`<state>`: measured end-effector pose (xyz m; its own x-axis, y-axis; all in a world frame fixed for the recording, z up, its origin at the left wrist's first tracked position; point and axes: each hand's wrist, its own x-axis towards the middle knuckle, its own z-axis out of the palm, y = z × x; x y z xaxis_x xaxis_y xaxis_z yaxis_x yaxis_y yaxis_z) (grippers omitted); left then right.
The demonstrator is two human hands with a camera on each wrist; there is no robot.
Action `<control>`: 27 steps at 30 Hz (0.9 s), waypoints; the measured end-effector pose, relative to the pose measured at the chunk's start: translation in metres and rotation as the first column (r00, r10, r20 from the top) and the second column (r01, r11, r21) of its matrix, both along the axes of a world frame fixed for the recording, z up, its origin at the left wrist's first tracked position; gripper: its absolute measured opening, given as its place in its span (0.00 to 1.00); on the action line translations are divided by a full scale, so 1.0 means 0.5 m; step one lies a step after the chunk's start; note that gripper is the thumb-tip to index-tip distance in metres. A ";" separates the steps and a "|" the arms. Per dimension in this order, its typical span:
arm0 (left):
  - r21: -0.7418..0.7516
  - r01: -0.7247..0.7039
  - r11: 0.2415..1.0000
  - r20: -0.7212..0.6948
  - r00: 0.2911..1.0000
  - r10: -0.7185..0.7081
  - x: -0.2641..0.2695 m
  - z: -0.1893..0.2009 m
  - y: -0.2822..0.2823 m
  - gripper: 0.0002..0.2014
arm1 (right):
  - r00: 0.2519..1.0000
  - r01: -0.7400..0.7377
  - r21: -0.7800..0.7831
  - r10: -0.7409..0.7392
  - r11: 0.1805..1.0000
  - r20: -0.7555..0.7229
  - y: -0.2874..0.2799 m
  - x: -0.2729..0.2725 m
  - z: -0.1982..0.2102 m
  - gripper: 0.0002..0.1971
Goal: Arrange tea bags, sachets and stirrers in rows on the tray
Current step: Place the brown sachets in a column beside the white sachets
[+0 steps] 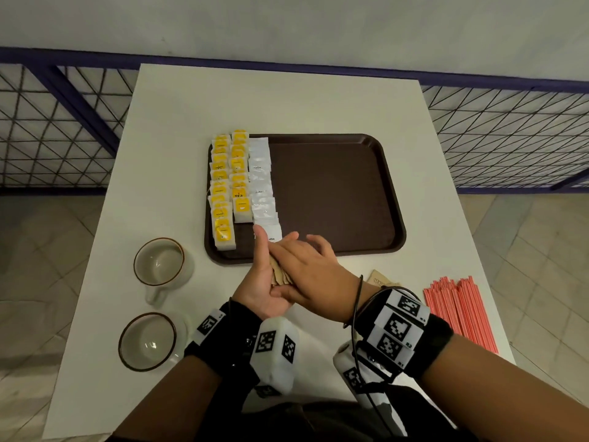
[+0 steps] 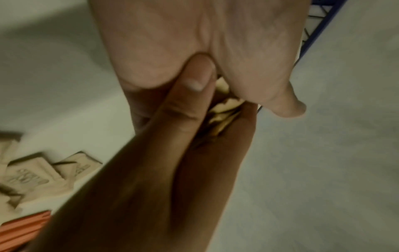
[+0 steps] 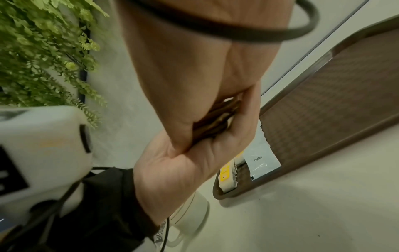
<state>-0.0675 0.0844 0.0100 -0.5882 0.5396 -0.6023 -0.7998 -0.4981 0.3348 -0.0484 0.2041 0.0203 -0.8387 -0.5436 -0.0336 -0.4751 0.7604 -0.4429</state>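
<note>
Just over the near rim of the brown tray [image 1: 395, 199], my two hands meet around a stack of brown sachets [image 1: 280, 275]. My left hand [image 1: 264, 266] lies palm up under the stack with its thumb pointing up. From above, my right hand [image 1: 306, 260] covers and grips it. The stack edge [image 2: 224, 109] shows between the palms, and again as the stack [image 3: 215, 119] in the right wrist view. On the tray's left side lie two rows of yellow tea bags [image 1: 229, 180] and one row of white coffee sachets [image 1: 263, 186]. Red stirrers [image 1: 459, 311] lie on the table at the right.
More loose brown sachets [image 1: 381, 279] lie on the white table [image 1: 287, 100] behind my right wrist. Two ceramic cups [image 1: 159, 263] [image 1: 148, 341] stand left of the tray. The tray's right half is bare. A blue mesh railing runs behind the table.
</note>
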 end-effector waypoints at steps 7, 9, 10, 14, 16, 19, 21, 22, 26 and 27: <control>-0.074 -0.020 0.997 -0.183 0.983 0.006 0.009 -0.022 -0.009 0.62 | 0.991 0.135 0.084 -0.133 0.987 -0.020 0.000 0.012 -0.022 0.38; -0.072 -0.032 0.997 -0.196 0.980 0.018 0.009 -0.028 -0.014 0.65 | 0.984 0.173 0.114 -0.166 0.978 -0.071 -0.007 0.019 -0.031 0.35; -0.072 -0.027 0.997 -0.207 0.978 0.011 0.010 -0.030 -0.016 0.65 | 0.977 0.200 0.107 -0.189 0.974 -0.100 -0.011 0.023 -0.035 0.31; -0.057 0.023 0.998 -0.217 0.976 -0.035 0.015 -0.034 -0.022 0.64 | 0.983 0.153 0.031 -0.149 0.988 -0.109 -0.010 0.028 -0.041 0.26; -0.011 0.073 0.997 -0.217 0.973 -0.074 0.017 -0.031 -0.027 0.61 | 0.988 0.092 0.034 -0.087 0.995 -0.127 -0.006 0.028 -0.033 0.25; -0.018 0.115 0.993 -0.230 0.966 -0.117 0.021 -0.028 -0.032 0.56 | 0.975 0.101 0.094 -0.080 0.990 -0.210 -0.009 0.035 -0.030 0.21; -0.053 0.097 0.994 -0.252 0.962 -0.107 0.025 -0.029 -0.032 0.55 | 0.965 0.140 0.144 -0.103 0.980 -0.242 -0.016 0.037 -0.031 0.24; -0.076 0.070 0.995 -0.251 0.964 -0.087 0.028 -0.030 -0.030 0.58 | 0.964 0.146 0.176 -0.100 0.973 -0.246 -0.019 0.037 -0.031 0.28; -0.148 0.004 0.989 -0.251 0.967 -0.041 0.035 -0.044 -0.026 0.67 | 0.957 0.200 0.256 -0.133 0.946 -0.257 -0.027 0.034 -0.039 0.29; -0.147 0.011 0.989 -0.254 0.966 -0.048 0.035 -0.045 -0.027 0.65 | 0.952 0.231 0.264 -0.161 0.936 -0.260 -0.030 0.036 -0.042 0.25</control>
